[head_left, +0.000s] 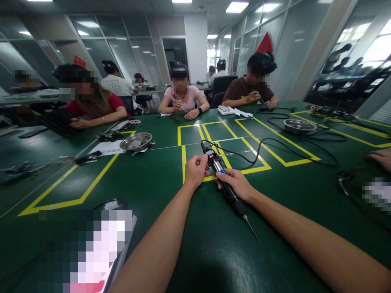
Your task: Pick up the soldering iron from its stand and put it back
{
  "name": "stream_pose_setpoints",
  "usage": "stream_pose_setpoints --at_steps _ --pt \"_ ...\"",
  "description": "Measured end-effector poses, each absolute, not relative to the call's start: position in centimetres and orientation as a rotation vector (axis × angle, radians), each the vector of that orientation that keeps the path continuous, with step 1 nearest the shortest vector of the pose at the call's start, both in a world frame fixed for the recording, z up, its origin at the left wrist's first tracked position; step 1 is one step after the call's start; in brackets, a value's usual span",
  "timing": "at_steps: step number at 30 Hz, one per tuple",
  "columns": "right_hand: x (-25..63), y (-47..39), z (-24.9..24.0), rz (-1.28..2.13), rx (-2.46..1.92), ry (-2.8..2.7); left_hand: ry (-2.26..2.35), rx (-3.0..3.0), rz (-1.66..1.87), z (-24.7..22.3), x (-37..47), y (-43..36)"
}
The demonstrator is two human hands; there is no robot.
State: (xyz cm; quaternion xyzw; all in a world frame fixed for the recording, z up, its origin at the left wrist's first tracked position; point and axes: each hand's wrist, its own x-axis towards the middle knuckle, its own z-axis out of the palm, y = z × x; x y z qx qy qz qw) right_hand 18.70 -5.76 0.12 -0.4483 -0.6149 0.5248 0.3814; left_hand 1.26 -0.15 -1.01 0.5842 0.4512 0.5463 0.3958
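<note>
A black and silver electric screwdriver (228,188) lies slanted over the green table, its thin bit (252,230) pointing down toward me. My right hand (235,184) is wrapped round the middle of its body. At its far end, my left hand (196,171) is closed with thumb and fingers pinched against the tail, beside a black piece (210,154) with a red mark. What exactly the left fingertips grip is partly hidden. A black cable (241,158) runs from the tail and loops away to the right.
Yellow tape (191,127) marks rectangles on the green table (146,187). One metal bowl (136,141) stands left, another metal bowl (299,126) right, among cables. A blurred-out bright device (100,248) lies front left. Several people work across the table; another person's hand (381,158) shows at right.
</note>
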Motion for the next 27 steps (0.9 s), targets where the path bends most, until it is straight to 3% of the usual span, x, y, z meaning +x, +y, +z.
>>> stream_pose_setpoints --at_steps 27 --pt "18.76 -5.56 -0.20 1.350 -1.131 -1.562 1.175 1.566 1.443 -0.11 1.39 -0.87"
